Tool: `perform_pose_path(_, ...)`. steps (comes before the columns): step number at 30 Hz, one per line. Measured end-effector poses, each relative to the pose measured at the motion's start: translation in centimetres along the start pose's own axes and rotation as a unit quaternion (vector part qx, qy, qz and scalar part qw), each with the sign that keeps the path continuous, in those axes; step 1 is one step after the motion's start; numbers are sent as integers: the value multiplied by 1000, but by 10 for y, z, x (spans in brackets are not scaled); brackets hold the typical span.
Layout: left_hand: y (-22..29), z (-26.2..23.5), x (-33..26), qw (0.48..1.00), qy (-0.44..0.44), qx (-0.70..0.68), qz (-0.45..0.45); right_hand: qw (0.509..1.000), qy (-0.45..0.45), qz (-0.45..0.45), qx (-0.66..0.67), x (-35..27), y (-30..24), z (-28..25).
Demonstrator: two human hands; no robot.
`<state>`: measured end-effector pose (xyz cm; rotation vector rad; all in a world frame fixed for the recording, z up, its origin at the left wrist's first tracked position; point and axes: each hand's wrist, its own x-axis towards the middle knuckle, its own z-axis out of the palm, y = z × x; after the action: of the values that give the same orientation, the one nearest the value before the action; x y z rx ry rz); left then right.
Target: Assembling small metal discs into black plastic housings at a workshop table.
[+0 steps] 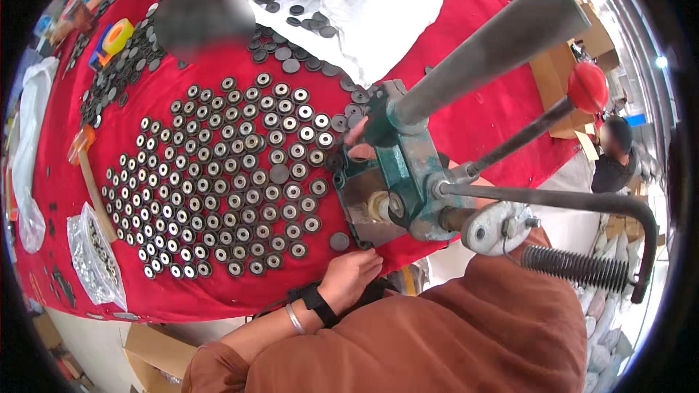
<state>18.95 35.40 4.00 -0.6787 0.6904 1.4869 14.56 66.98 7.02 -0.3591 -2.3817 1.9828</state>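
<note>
Resting at the near edge of the red table (451, 124), the left hand (353, 276) lies with its fingers curled loosely toward the foot of the green press (397, 182); they close on nothing I can make out, and whether a fingertip touches the base I cannot tell. A single dark disc (339, 241) lies just beside that hand, apart from the others, probably set within easy reach of the press. The right hand (360, 150) is mostly hidden behind the press body: only a few fingertips show at its far side, near the die, and whether they pinch anything cannot be told.

The press stands at the near edge of the table, its long grey lever (495, 44) pointing up and away, a red knob (587, 86) on a thinner rod beside it, and a coil spring (575, 268) hanging off the right end over the floor.

Left of the press, ringed discs (233, 182) lie in close rows, face up, seemingly laid out to be counted or picked one at a time. Toward the far edge a white bag (378, 7) spills loose dark discs, and a clear bag (95, 258) of small metal parts sits at the near left corner.
</note>
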Motion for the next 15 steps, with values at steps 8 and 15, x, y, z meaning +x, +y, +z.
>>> perform_pose_path(8, 5, 25, 9, 984, -80, -159, -12, 1000, 1, -21, -15, 3, -10, -18)
perform_pose_path(15, 4, 68, 26, 988, -27, -145, -37, 999, 40, -25, -28, -5, -13, -48)
